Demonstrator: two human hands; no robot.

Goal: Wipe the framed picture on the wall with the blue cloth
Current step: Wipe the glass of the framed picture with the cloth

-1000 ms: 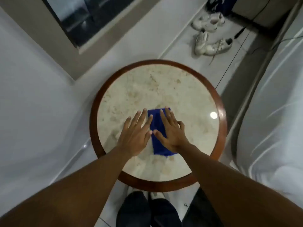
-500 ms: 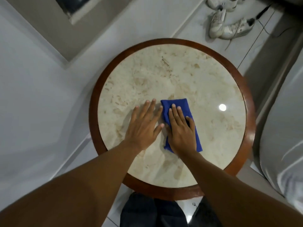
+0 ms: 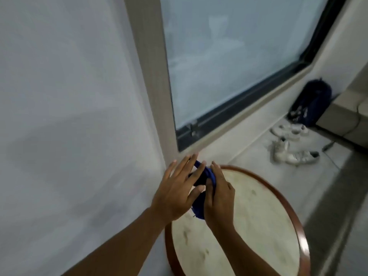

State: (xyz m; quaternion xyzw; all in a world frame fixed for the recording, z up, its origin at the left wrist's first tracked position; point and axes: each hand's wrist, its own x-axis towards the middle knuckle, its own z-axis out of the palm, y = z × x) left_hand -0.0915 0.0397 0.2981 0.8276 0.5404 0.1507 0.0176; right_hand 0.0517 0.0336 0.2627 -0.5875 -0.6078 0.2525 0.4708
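While bunched, blue cloth (image 3: 201,204) | right hand (image 3: 219,198) grip clamped | left hand (image 3: 177,196) splayed.

One head-worn view looks forward and down, close over the hands (image 3: 196,193); worktop (image 3: 258,226) at 5 o'clock, window (image 3: 229,62) at 12.

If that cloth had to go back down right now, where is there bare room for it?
Most of the round table is bare: the marble top from the hands out to the wooden rim, on the right and near sides. The far left edge is crowded, where the left hand and right hand bunch the blue cloth. Shoes and a bag fill the floor under the window.
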